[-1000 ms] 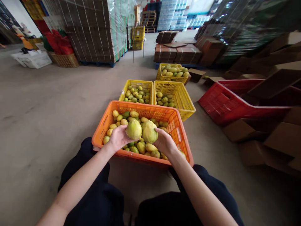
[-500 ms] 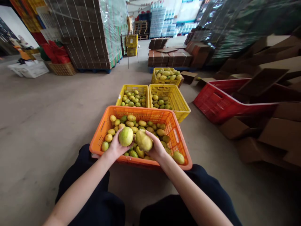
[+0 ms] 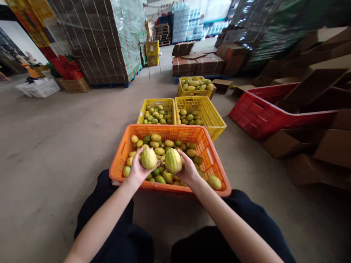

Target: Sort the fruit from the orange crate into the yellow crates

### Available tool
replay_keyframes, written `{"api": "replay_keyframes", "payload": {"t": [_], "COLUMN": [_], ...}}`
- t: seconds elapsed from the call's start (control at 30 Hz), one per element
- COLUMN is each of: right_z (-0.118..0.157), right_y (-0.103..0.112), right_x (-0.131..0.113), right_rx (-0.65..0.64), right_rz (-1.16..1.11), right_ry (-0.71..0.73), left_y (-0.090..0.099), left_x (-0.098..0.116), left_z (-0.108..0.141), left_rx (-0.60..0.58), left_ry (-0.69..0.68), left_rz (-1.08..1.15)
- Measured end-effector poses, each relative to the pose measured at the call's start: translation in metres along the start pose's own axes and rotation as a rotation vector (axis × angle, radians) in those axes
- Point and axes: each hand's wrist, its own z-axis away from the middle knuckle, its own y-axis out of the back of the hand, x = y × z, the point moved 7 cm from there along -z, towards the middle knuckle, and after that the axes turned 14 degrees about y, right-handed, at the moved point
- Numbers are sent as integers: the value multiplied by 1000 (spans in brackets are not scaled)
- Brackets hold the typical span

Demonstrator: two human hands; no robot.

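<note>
Over the orange crate [image 3: 215, 162], my left hand [image 3: 136, 170] is wrapped round a roundish, pale yellow-green fruit [image 3: 148, 158]. My right hand [image 3: 188, 168] grips another fruit [image 3: 173, 161], ribbed and striped with green. The two held fruits are side by side with a small gap between them. Below them, the crate holds many yellow and green fruits [image 3: 156, 137], round to oval. One large fruit [image 3: 214, 181] lies alone in its near right corner. What exact kind of fruit these are, I cannot tell.
Just beyond stand two yellow crates [image 3: 141, 111] [image 3: 216, 118] of similar fruit, with a third yellow crate [image 3: 182, 92] behind. On the right are a red crate [image 3: 253, 113] and cardboard boxes [image 3: 287, 146]. A wrapped pallet stack [image 3: 87, 40] stands at the back left.
The fruits in both hands have turned, so ribs now show on them. My hands have moved slightly apart, and the whole view has shifted a little.
</note>
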Motion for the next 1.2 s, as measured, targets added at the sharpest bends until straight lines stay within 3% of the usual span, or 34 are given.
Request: {"api": "replay_keyframes", "payload": {"t": [0.13, 0.3, 0.4, 0.57, 0.77, 0.93, 1.07, 1.2], "right_z": [-1, -6, -8, -5, -1, 3, 4, 2], "right_y": [5, 9, 15, 16, 8, -1, -9, -11], "right_x": [1, 7, 11, 13, 6, 4, 4, 7], "right_rx": [88, 46, 98, 209, 154, 114, 85, 55], "right_rz": [-19, -15, 14, 50, 41, 69, 54, 57], "right_ry": [9, -33, -31, -34, -42, -52, -24, -14], "left_y": [5, 12, 12, 8, 13, 10, 5, -7], "left_x": [-2, -7, -9, -2, -11, -14, -8, 3], "left_z": [-3, -10, -8, 2, -1, -6, -4, 7], "left_rx": [29, 40, 67, 120, 131, 109, 97, 55], "left_ry": [18, 65, 80, -14, 72, 66, -43, -298], "left_rz": [56, 102, 96, 80, 122, 87, -35, -380]}}
